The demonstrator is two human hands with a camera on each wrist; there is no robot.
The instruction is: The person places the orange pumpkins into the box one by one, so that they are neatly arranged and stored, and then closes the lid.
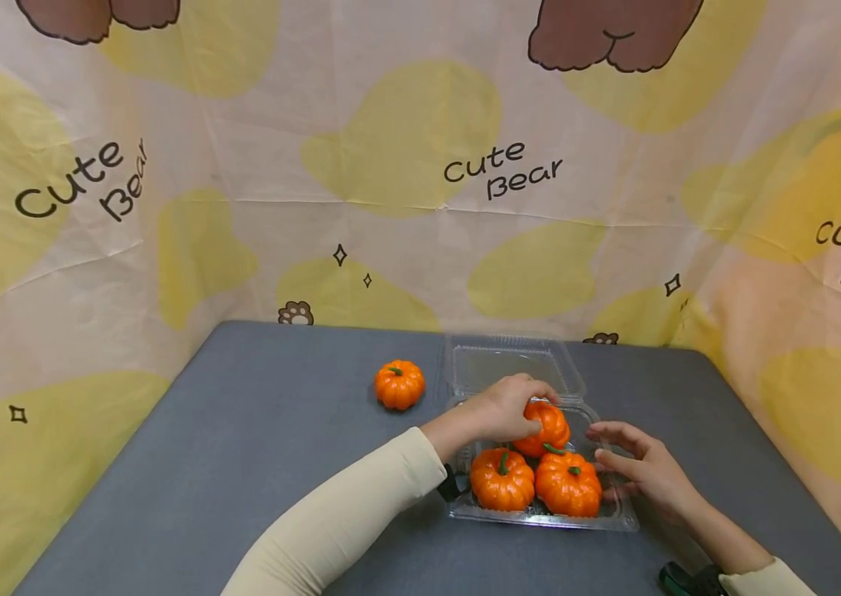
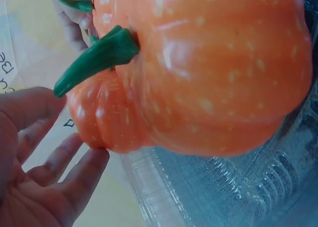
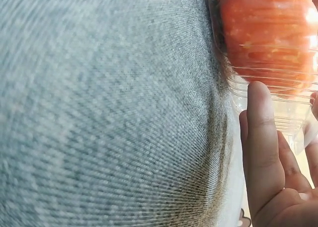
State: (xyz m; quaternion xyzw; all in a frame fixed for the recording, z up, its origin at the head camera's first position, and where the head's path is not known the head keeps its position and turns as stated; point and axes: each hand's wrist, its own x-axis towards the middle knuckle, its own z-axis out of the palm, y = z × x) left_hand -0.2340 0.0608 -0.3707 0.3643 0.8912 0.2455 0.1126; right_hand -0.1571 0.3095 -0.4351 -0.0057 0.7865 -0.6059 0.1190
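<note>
My left hand [image 1: 504, 409] reaches over a clear plastic clamshell container [image 1: 532, 521] and grips a small orange toy pumpkin [image 1: 551, 430] at its back. In the left wrist view the fingers [image 2: 89, 175] lie against that pumpkin [image 2: 107, 120], partly hidden behind a nearer one. Two more pumpkins, one at front left [image 1: 501, 484] and one at front right [image 1: 568, 490], sit side by side in the container, green stems up. My right hand [image 1: 651, 473] is at the container's right side, fingers loosely extended beside its ribbed wall [image 3: 278, 90].
Another orange pumpkin [image 1: 400, 386] stands on the grey table [image 1: 301, 414], left of the container. The open transparent lid [image 1: 506, 364] lies back toward the far edge. A patterned cloth [image 1: 406, 141] hangs behind and around the table.
</note>
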